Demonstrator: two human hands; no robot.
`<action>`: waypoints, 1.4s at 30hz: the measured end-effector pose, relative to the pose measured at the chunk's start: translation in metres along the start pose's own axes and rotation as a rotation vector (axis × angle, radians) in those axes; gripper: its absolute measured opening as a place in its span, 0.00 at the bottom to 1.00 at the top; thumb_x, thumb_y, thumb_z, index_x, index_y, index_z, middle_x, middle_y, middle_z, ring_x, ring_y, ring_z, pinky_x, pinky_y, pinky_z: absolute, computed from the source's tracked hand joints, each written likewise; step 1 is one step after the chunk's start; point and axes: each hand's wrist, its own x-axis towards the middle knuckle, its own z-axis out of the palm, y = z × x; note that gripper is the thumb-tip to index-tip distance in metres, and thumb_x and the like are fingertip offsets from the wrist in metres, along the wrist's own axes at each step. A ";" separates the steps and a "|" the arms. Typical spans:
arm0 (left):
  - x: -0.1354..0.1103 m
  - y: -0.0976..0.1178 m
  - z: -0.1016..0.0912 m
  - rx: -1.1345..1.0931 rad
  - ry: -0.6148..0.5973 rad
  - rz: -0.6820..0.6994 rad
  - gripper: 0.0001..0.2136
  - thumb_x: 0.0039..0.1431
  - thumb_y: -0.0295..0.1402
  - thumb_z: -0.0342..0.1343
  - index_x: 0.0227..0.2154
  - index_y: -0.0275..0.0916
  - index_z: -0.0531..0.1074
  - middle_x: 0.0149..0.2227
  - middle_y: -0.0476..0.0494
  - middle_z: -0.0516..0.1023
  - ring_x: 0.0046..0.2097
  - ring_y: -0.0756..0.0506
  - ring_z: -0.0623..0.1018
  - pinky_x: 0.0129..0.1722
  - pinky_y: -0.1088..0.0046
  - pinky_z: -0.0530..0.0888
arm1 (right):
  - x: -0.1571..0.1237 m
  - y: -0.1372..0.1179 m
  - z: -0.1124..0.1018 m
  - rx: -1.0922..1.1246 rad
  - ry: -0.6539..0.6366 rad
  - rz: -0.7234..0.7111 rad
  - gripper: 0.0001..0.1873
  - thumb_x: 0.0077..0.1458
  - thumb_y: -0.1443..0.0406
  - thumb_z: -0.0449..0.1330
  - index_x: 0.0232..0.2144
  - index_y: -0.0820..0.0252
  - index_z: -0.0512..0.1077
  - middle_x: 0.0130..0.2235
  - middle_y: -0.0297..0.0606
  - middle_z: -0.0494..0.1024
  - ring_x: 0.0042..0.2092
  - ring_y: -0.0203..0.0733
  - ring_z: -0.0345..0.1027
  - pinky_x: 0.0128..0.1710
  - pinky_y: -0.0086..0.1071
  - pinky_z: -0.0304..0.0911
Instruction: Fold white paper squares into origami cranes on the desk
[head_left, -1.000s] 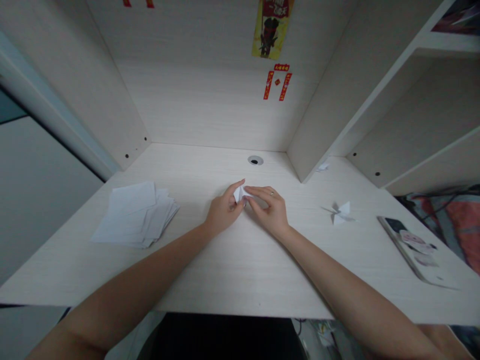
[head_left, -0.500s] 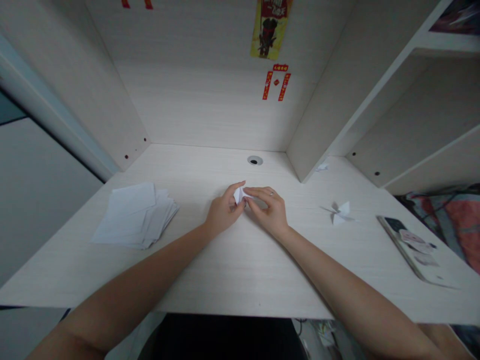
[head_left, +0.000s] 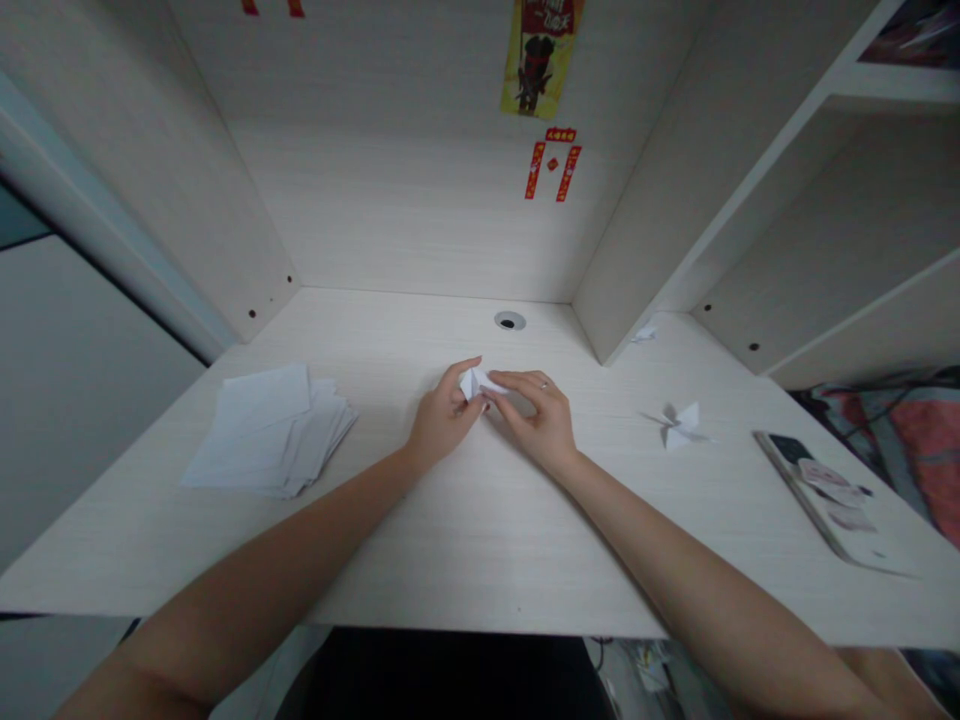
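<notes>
A small piece of folded white paper (head_left: 472, 384) is held between my two hands, above the middle of the desk. My left hand (head_left: 442, 418) grips its left side, with the thumb below and the index finger stretched past its top. The fingers and thumb of my right hand (head_left: 541, 412) pinch the narrow right end. A finished-looking folded paper crane (head_left: 681, 427) rests on the desk to the right of my right hand. On the left lies a loose stack of white paper sheets (head_left: 262, 430).
A phone (head_left: 825, 500) in a pale case lies at the right of the white desk (head_left: 465, 560). Behind the upright divider (head_left: 637, 230) a bit of white paper (head_left: 645, 334) shows. A round cable hole (head_left: 510, 321) sits near the back wall. Cloth (head_left: 900, 430) is bunched at far right.
My left hand has shifted slightly left and away from the right hand, and more of the folded paper shows between them. The right hand has barely moved.
</notes>
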 end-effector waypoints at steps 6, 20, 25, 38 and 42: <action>0.001 -0.003 0.000 -0.056 0.026 0.009 0.24 0.53 0.30 0.55 0.55 0.42 0.63 0.21 0.55 0.72 0.21 0.54 0.68 0.23 0.81 0.65 | 0.000 0.004 -0.001 -0.006 -0.004 0.018 0.11 0.55 0.62 0.59 0.42 0.51 0.75 0.41 0.37 0.80 0.42 0.43 0.72 0.46 0.40 0.66; 0.001 -0.003 -0.001 0.055 0.009 0.044 0.18 0.56 0.35 0.52 0.51 0.46 0.69 0.25 0.53 0.72 0.21 0.54 0.63 0.22 0.80 0.61 | -0.001 0.006 -0.001 0.008 0.029 0.015 0.09 0.54 0.62 0.60 0.38 0.50 0.77 0.36 0.35 0.81 0.38 0.42 0.72 0.42 0.39 0.67; 0.004 -0.005 -0.001 -0.056 0.031 0.005 0.18 0.57 0.37 0.51 0.50 0.41 0.70 0.21 0.53 0.69 0.20 0.54 0.60 0.19 0.79 0.55 | -0.001 0.005 -0.001 0.025 0.042 0.065 0.09 0.53 0.61 0.61 0.38 0.51 0.77 0.36 0.36 0.81 0.38 0.42 0.72 0.41 0.38 0.67; 0.006 -0.002 -0.001 -0.148 0.021 -0.042 0.15 0.56 0.32 0.51 0.47 0.39 0.71 0.24 0.50 0.70 0.20 0.54 0.61 0.19 0.80 0.55 | -0.003 0.007 0.000 0.048 0.031 0.110 0.07 0.53 0.62 0.61 0.36 0.50 0.78 0.36 0.34 0.81 0.36 0.42 0.74 0.40 0.36 0.68; 0.006 -0.001 -0.001 -0.179 0.009 -0.043 0.15 0.56 0.32 0.51 0.47 0.38 0.71 0.24 0.51 0.71 0.21 0.54 0.62 0.19 0.80 0.56 | -0.003 0.008 0.001 0.058 0.036 0.102 0.07 0.53 0.62 0.61 0.35 0.50 0.78 0.35 0.34 0.81 0.36 0.41 0.74 0.40 0.37 0.68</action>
